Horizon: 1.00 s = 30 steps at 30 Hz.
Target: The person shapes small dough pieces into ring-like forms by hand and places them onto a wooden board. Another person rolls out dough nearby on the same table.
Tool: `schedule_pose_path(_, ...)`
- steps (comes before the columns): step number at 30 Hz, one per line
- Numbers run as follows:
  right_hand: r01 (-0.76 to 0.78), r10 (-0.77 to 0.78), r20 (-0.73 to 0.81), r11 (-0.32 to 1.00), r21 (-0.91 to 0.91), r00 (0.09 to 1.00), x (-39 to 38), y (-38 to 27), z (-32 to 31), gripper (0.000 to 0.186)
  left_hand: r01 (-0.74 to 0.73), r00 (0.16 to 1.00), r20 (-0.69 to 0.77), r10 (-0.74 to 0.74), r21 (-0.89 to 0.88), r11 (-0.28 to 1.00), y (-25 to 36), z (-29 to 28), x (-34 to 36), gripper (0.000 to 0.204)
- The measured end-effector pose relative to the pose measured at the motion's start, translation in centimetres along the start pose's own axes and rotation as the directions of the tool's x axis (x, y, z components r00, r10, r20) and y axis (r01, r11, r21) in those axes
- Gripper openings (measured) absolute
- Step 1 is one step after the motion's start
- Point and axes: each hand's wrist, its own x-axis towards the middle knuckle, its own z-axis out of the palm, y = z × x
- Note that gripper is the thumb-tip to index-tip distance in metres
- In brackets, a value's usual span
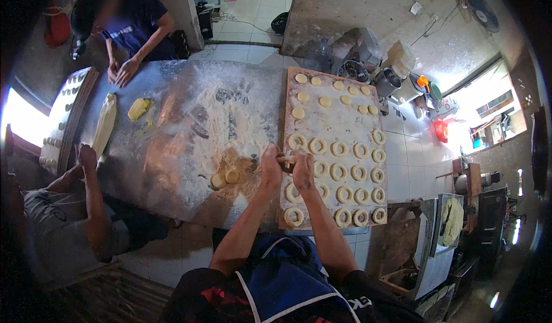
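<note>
While standing at the metal table, holds a short piece of dough between the left grip and the right grip, both closed on it from either side. Has the dough at the left edge of the board, with the right grip over the board and the left grip just outside that edge. Cannot tell the full shape of the dough behind the fingers.

Has, around and to the right of the right grip, rows of rings on the board, some partly hidden by the right forearm. Has pale discs on the far part of the same board, apart from the rings.

To the left of the left grip, has two balls side by side on the table, with flour spread beyond them. Farther left, has a yellow lump and a long strip of dough.

Wears a blue apron with pale trim. Shares the table with two co-workers: at the far side, one in dark blue, hands close together; at the left, one in grey, hands near the strip's lower end. Has a tray of small pieces at the far left and a red bucket well beyond the board.
</note>
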Motion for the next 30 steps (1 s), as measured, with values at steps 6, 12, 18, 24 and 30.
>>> schedule_pose_path(6,-0.134,0.129,0.037,0.954,0.269,0.991,1.0,2.8,-4.1,0.067,-0.059,0.997,0.062,0.047,0.215,0.975,-2.1,4.1,-0.1,0.047)
schedule_pose_path(12,-0.085,0.088,0.154,0.996,-0.024,0.984,3.3,6.2,-9.2,0.066,-0.055,0.998,0.052,0.04,0.316,0.947,-6.3,8.8,1.2,0.045)
schedule_pose_path(18,-0.098,0.094,0.131,0.995,0.023,0.987,4.9,10.1,-13.5,0.057,-0.195,0.97,0.229,0.078,0.55,0.812,-10.3,11.9,3.5,0.036)
schedule_pose_path(24,0.092,-0.087,0.044,0.989,-0.114,0.995,6.4,12.2,-16.7,0.063,-0.126,0.979,0.19,0.068,0.313,0.941,-11.6,16.5,4.6,0.04)
schedule_pose_path(30,-0.009,0.01,0.077,1.0,-0.006,0.997,6.7,12.9,-19.7,0.063,0.19,0.938,0.324,-0.121,-0.189,0.964,-12.1,19.2,5.1,0.034)
